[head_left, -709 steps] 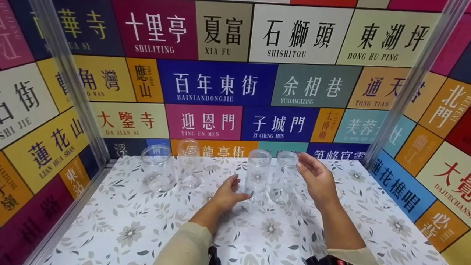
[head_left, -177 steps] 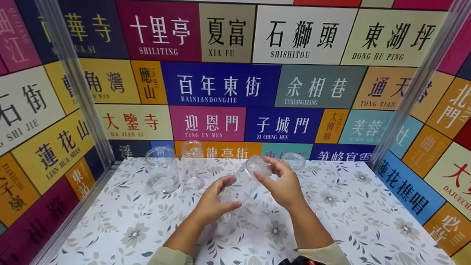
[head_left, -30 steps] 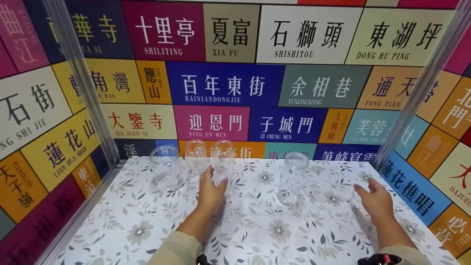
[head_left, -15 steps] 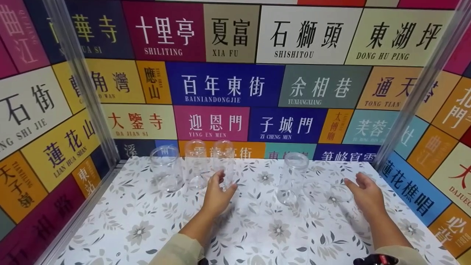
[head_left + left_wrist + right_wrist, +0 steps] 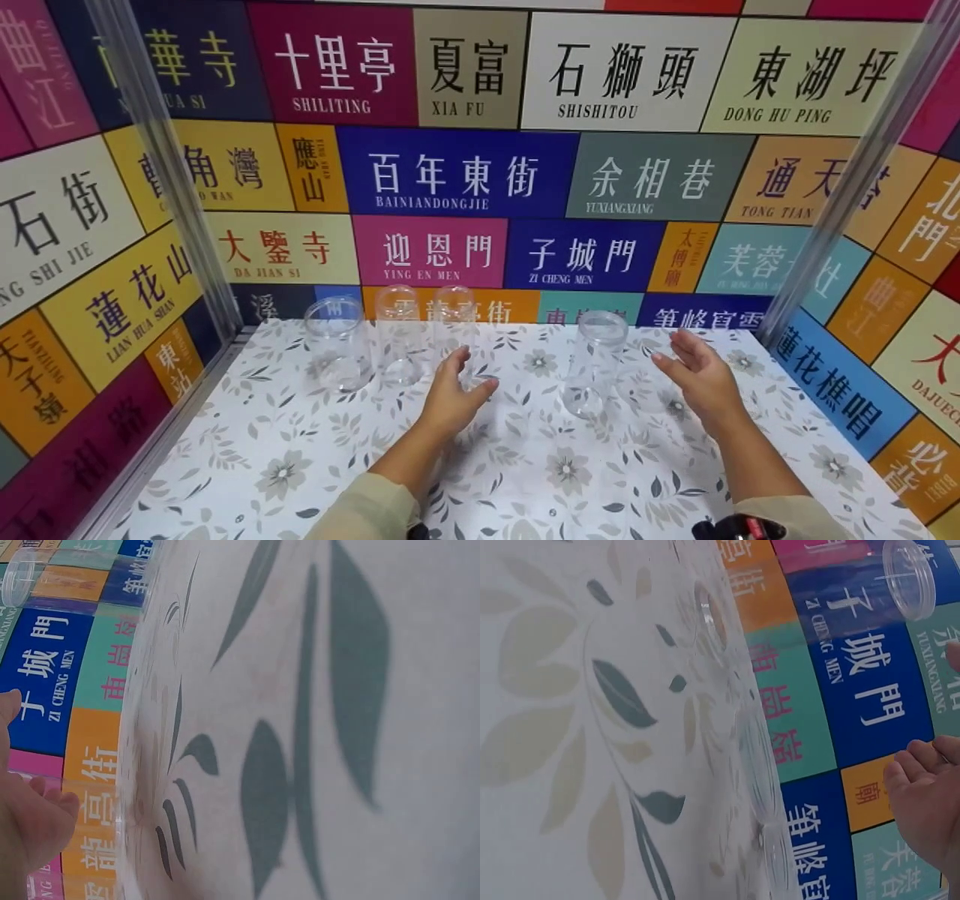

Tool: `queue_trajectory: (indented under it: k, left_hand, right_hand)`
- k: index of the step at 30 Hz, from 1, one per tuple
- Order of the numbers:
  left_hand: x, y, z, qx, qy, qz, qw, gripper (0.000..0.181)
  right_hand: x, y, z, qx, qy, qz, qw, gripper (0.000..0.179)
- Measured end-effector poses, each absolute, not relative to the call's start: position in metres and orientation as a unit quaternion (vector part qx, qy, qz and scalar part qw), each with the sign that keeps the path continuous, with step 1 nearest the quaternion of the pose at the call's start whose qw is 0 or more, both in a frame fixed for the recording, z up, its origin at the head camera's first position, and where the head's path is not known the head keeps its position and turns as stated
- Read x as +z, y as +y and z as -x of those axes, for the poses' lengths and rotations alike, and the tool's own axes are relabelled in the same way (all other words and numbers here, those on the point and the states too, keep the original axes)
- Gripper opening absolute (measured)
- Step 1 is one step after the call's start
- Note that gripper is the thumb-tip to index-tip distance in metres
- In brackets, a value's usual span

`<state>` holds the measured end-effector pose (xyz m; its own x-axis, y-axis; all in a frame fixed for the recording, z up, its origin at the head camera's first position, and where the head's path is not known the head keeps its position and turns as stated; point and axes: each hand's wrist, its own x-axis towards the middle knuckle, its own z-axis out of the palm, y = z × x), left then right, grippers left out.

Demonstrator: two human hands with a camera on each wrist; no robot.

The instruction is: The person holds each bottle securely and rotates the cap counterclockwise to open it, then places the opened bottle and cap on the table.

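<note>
Three clear cylindrical jars stand upright in a row at the back left: a wide jar [image 5: 341, 345], a narrow jar [image 5: 399, 337] and another narrow jar [image 5: 454, 319]. My left hand [image 5: 450, 401] is in front of the third, fingers loosely bent and holding nothing; it hides that jar's lower part. Right of centre stands one more clear jar [image 5: 592, 367], its thick rim [image 5: 913, 581] showing in the right wrist view. My right hand [image 5: 705, 382] is to the right of this jar, apart from it, fingers relaxed and nothing in them.
Clear round lid-like pieces [image 5: 757, 765] lie flat on the table beside the right jar; in the head view they are very faint. A white cloth [image 5: 570, 472] with grey leaves and flowers covers the table. Panels with Chinese lettering [image 5: 457, 172] stand behind and at both sides.
Earlier two jars stood at the right; one was handled by both hands and now stands third in the left row. Within the last second, my right hand moved left towards the remaining jar; my left shifted right.
</note>
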<state>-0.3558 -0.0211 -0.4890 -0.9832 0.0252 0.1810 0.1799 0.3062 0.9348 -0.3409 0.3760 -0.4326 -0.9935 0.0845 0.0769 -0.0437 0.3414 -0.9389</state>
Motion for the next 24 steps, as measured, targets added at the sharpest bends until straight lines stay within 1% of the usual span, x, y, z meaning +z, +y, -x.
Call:
queue_trajectory:
  k: [7,12,18,24]
  left_hand:
    - [-0.490,-0.020,0.353,-0.592,-0.802,0.061,0.053,0.080]
    - [-0.491,-0.020,0.351,-0.593,-0.803,0.054,0.021,0.083]
    - [-0.490,-0.016,0.350,-0.582,-0.811,0.063,-0.010,0.090]
    - [-0.490,-0.014,0.347,-0.570,-0.817,0.084,-0.017,0.093]
  right_hand:
    - [-0.426,0.345,0.343,0.607,-0.793,-0.033,0.045,0.099]
    - [-0.426,0.324,0.350,0.603,-0.794,-0.049,0.053,0.099]
    - [-0.425,0.309,0.356,0.604,-0.794,-0.044,0.058,0.103]
    - [-0.425,0.301,0.359,0.594,-0.802,-0.033,0.061,0.107]
